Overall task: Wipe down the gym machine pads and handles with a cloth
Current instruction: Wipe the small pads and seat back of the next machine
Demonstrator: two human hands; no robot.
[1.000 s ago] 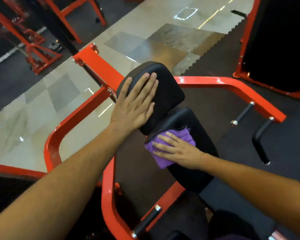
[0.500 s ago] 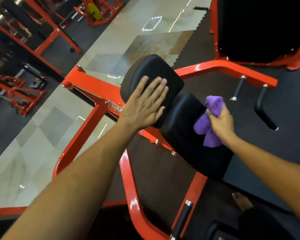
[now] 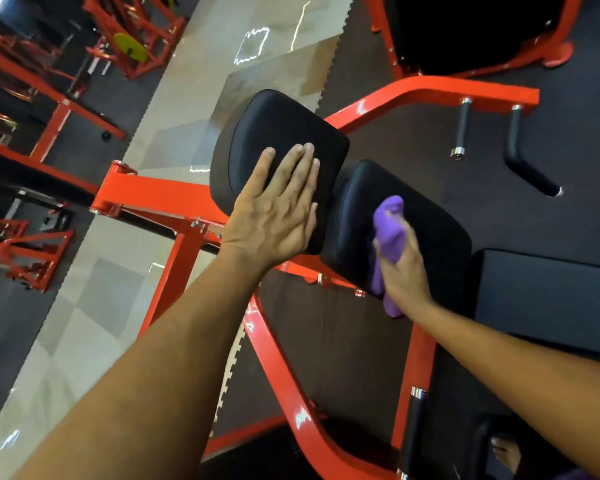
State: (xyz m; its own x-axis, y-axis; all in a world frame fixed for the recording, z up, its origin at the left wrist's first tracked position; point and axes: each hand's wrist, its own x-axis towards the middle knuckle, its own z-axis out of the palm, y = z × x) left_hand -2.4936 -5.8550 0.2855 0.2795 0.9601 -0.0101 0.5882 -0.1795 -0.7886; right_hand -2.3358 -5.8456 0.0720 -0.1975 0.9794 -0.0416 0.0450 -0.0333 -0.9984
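While the left hand point(image 3: 274, 216) lies flat on the upper pad point(image 3: 284, 140), the right hand point(image 3: 400, 268) grips the cloth point(image 3: 390, 226) against the lower pad point(image 3: 430, 223), handles point(image 3: 523, 161) beyond.

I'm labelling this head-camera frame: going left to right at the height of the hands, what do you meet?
Red frame post → left hand flat on the upper black pad → lower black pad → purple cloth gripped by the right hand → bent black handle.

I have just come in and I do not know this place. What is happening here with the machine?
A person is cleaning a red-framed gym machine. The left hand lies flat, fingers straight, on the upper black pad. The right hand grips a purple cloth against the lower black pad. The black handles on the right are not being touched.
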